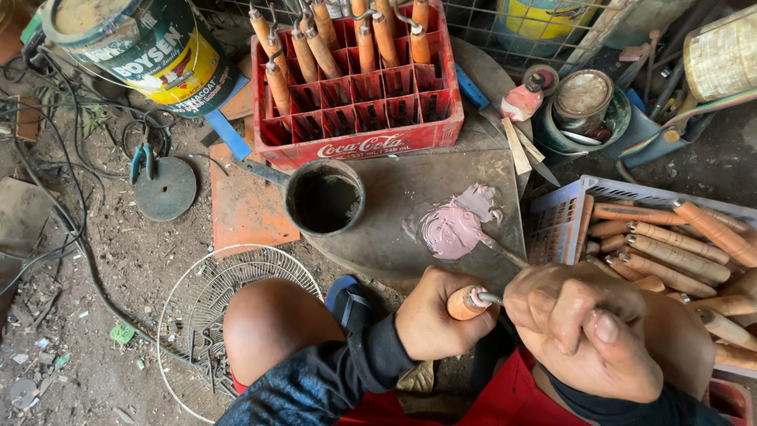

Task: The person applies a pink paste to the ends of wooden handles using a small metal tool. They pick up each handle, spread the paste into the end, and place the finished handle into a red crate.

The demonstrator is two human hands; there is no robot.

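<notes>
L hand fingers wrapped on wooden handle | R hand fingers curled on its wire | pink putty 12 o'clock | black pot 11 | red crate behind | white basket 2, edge close

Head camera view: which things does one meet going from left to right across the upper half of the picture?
Paint can → round grey disc → red crate → small pink bottle → rusty-lidded tin

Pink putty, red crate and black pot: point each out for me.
pink putty [453, 229], head view, middle of the smear
red crate [359, 146], head view, front wall
black pot [293, 207], head view, left rim
</notes>
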